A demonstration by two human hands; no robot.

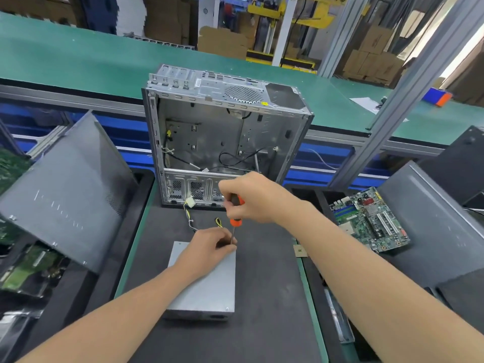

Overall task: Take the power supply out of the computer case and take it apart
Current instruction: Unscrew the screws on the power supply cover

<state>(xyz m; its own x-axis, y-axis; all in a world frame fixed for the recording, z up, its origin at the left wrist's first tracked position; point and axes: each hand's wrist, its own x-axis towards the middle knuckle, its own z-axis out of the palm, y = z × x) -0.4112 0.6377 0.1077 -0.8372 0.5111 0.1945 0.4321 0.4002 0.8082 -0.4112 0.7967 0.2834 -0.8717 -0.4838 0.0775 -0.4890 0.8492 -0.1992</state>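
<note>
Gripping the orange screwdriver (235,210) upright in my right hand (251,199); left hand (209,244) pinches its shaft over the power supply (203,286), flat on the mat (262,310) before the open case (222,137).

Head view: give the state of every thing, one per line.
computer case, upright, side open, power supply out.
power supply, flat on the mat, cover on.
screwdriver, upright, tip at power supply's far corner.
right hand, grips screwdriver handle.
left hand, pinches screwdriver shaft.
motherboard, loose, lying at right.
metal panel, detached, tilted at left.
</note>
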